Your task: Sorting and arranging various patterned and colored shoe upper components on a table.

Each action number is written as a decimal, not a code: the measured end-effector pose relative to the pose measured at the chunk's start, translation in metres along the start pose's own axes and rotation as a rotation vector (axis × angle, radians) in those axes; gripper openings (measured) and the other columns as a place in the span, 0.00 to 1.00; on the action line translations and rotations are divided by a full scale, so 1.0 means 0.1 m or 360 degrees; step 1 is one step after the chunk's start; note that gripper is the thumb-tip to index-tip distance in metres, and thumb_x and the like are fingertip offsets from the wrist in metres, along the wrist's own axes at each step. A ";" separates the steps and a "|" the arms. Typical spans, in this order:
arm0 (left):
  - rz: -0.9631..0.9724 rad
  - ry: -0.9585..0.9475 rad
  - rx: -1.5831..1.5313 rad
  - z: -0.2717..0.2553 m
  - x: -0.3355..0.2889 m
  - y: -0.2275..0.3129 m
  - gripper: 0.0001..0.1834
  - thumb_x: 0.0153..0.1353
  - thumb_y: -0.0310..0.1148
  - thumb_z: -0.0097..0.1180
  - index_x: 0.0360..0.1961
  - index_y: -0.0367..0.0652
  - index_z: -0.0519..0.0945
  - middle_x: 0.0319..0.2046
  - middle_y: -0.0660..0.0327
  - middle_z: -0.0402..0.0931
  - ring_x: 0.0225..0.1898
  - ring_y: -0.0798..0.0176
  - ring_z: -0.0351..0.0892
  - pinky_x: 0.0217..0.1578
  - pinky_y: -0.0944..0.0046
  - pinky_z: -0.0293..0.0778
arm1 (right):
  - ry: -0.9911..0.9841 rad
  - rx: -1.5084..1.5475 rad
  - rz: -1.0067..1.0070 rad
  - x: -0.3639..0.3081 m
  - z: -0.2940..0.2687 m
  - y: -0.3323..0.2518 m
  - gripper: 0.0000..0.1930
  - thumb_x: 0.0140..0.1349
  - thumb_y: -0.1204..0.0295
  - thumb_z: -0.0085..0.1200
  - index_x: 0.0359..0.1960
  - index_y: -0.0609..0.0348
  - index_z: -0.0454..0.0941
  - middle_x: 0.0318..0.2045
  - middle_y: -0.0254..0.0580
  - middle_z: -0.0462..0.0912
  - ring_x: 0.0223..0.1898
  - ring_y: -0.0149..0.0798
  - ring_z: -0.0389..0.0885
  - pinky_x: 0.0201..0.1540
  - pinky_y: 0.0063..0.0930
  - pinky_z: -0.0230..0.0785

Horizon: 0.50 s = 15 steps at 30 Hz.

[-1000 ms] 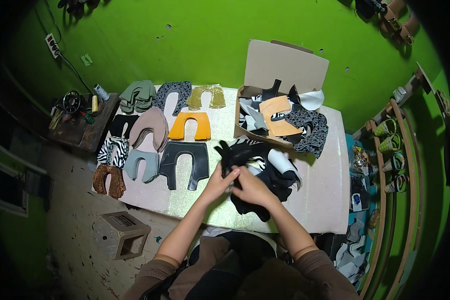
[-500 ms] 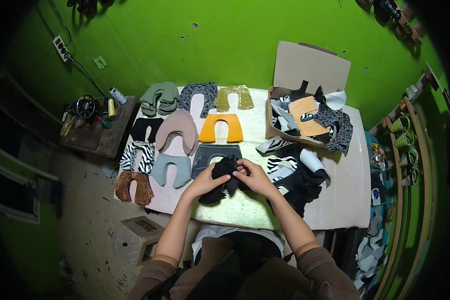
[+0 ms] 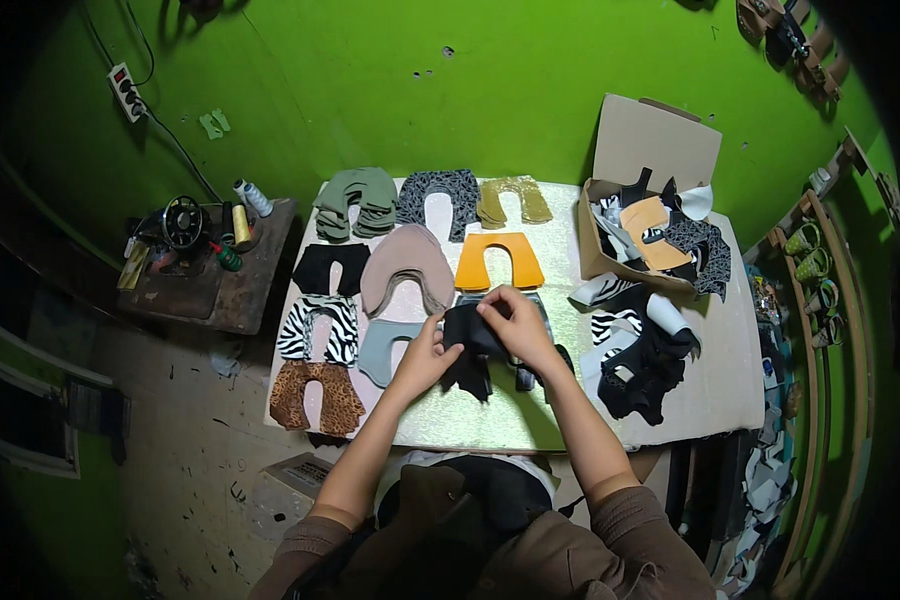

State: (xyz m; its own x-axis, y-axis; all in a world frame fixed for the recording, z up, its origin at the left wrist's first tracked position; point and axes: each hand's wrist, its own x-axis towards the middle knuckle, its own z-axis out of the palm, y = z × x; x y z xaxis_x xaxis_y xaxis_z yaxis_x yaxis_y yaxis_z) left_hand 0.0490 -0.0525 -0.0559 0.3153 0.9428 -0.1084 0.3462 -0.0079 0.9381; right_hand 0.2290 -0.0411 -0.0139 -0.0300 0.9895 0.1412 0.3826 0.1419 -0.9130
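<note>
A black fabric piece (image 3: pixel 467 332) is held up above the near middle of the table between my two hands. My left hand (image 3: pixel 426 360) pinches its left edge, thumb pointing inward. My right hand (image 3: pixel 516 325) grips its upper right part with thumb and fingers. Ragged ends of black material hang below. Partly hidden behind my hands lie a dark grey U-shaped piece (image 3: pixel 530 297) and a light grey-blue one (image 3: pixel 378 360). Farther off is an orange U-shaped piece (image 3: pixel 472 265), and left of it a pile of dusty pink ones (image 3: pixel 402 262).
Olive, zebra (image 3: pixel 292 335), leopard-print (image 3: pixel 288 400) and other U-shaped pieces lie in rows at left. Right stands an open cardboard box (image 3: pixel 610 262) of scraps, with a black and white scrap heap (image 3: pixel 640 375) before it. A sewing machine (image 3: pixel 183 225) sits on a side table, far left.
The crumpled black material is now spread into a flatter piece between my hands. My right hand has risen onto its upper edge. The whole view has shifted, moving the table rightward in the picture.
</note>
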 end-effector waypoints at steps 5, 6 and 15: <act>-0.0018 0.0013 -0.0152 -0.39 0.02 -0.30 0.11 0.54 0.32 0.56 0.36 0.36 0.74 0.26 0.62 0.75 0.28 0.75 0.71 0.30 0.75 0.67 | 0.0228 -0.0309 0.0108 0.10 -0.04 -0.02 0.08 0.54 0.71 0.52 0.30 0.63 0.73 0.30 0.49 0.76 0.35 0.48 0.75 0.39 0.34 0.66; -0.0001 0.0016 -0.0164 -0.41 0.01 -0.24 0.07 0.56 0.29 0.54 0.33 0.37 0.73 0.24 0.70 0.69 0.24 0.80 0.63 0.26 0.79 0.60 | 0.0321 -0.0470 0.0031 0.09 -0.04 0.02 0.08 0.53 0.71 0.52 0.32 0.63 0.73 0.31 0.49 0.75 0.36 0.48 0.74 0.41 0.35 0.66; -0.0281 -0.0101 -0.0478 -0.35 0.12 -0.50 0.08 0.59 0.32 0.50 0.36 0.39 0.72 0.26 0.68 0.71 0.26 0.77 0.69 0.26 0.77 0.67 | -0.0079 -0.0669 0.0070 -0.33 0.65 0.05 0.24 0.52 0.58 0.54 0.44 0.64 0.71 0.37 0.53 0.71 0.42 0.53 0.71 0.46 0.36 0.64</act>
State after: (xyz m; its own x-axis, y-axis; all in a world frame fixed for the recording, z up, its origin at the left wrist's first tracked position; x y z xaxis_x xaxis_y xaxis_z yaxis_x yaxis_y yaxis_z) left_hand 0.0045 -0.0291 -0.0925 0.3313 0.8981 -0.2891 0.1281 0.2607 0.9569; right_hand 0.1718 -0.0716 -0.0486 -0.0457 0.9960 0.0774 0.7275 0.0863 -0.6807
